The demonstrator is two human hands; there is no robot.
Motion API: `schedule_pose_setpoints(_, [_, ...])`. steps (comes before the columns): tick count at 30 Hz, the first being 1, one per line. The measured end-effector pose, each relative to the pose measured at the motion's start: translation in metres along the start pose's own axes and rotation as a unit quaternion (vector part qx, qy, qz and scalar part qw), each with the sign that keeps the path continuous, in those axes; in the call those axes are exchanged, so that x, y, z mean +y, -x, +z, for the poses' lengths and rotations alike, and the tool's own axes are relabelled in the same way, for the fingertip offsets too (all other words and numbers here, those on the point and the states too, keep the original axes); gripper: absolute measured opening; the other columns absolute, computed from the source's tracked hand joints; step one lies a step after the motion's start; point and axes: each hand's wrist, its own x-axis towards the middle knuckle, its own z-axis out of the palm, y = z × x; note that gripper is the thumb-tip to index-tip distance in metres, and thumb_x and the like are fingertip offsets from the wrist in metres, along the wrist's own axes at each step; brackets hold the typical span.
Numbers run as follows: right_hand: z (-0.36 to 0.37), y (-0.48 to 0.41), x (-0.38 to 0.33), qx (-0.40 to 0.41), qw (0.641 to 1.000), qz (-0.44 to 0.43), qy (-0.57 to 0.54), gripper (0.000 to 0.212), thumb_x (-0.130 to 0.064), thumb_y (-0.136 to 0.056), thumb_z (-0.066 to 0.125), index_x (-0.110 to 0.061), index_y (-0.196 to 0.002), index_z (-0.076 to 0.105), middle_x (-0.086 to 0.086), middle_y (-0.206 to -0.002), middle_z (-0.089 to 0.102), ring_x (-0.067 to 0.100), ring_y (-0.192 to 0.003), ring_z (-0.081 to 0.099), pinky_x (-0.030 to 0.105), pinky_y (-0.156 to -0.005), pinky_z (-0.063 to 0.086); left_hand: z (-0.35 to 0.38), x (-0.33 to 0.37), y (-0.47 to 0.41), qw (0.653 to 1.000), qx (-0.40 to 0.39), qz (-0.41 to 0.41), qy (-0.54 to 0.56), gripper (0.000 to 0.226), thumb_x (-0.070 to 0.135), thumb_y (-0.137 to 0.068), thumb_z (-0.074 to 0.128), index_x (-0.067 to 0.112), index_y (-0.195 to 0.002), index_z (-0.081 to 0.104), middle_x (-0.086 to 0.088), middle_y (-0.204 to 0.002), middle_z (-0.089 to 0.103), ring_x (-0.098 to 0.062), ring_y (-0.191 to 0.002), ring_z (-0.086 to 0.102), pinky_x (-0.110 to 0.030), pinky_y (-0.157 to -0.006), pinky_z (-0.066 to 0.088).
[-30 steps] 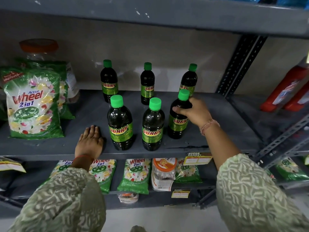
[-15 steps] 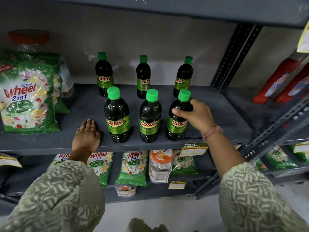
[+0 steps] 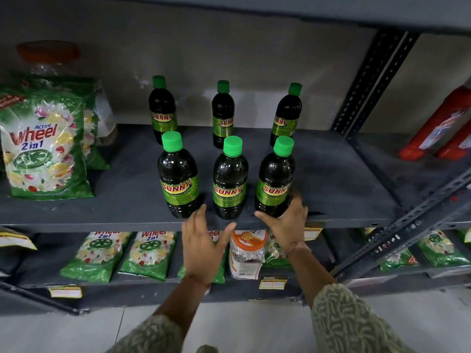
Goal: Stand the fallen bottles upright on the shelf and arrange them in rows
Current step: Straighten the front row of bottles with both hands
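Observation:
Several dark Sunny bottles with green caps stand upright on the grey shelf (image 3: 331,179) in two rows of three. The front row is the left bottle (image 3: 178,179), the middle bottle (image 3: 230,182) and the right bottle (image 3: 275,182). The back row is the back left bottle (image 3: 162,108), the back middle bottle (image 3: 223,113) and the back right bottle (image 3: 286,113). My left hand (image 3: 201,245) hovers open in front of the shelf edge, below the front bottles. My right hand (image 3: 288,222) is open at the base of the front right bottle, fingers blurred beside it.
Green Wheel detergent bags (image 3: 43,146) stand at the shelf's left, with an orange-lidded jar (image 3: 48,57) behind. Red bottles (image 3: 443,128) lean on the neighbouring shelf to the right. A lower shelf holds more Wheel bags (image 3: 96,253) and a jar (image 3: 247,248). A perforated upright (image 3: 372,80) bounds the right side.
My right hand let go of the front right bottle's neck and dropped to its base. My left hand lifted off the shelf and moved right, in front of the edge.

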Motion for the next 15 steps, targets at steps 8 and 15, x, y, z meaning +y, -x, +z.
schedule_pose_setpoints(8, [-0.001,-0.004,0.014,0.039,0.995,-0.065,0.061,0.063,-0.031,-0.055,0.083,0.004,-0.100,0.056,0.021,-0.096,0.066,0.038,-0.095,0.052,0.045,-0.083,0.045,0.033,0.025,-0.020,0.991,0.015,-0.128,0.026,0.078,0.042,-0.068,0.074,0.003,-0.128,0.044,-0.027,-0.112,0.065,-0.042,-0.103,0.060,-0.047,-0.080,0.050])
schedule_pose_setpoints(15, [-0.043,-0.025,0.048,0.072,0.996,-0.026,0.036,0.059,-0.025,-0.058,0.083,0.004,-0.102,0.056,0.020,-0.097,0.064,0.035,-0.099,0.049,0.035,-0.081,0.039,0.044,0.017,-0.021,0.989,0.069,-0.126,0.020,0.073,0.041,-0.068,0.074,0.008,-0.128,0.046,-0.026,-0.104,0.067,-0.043,-0.097,0.061,-0.045,-0.075,0.051])
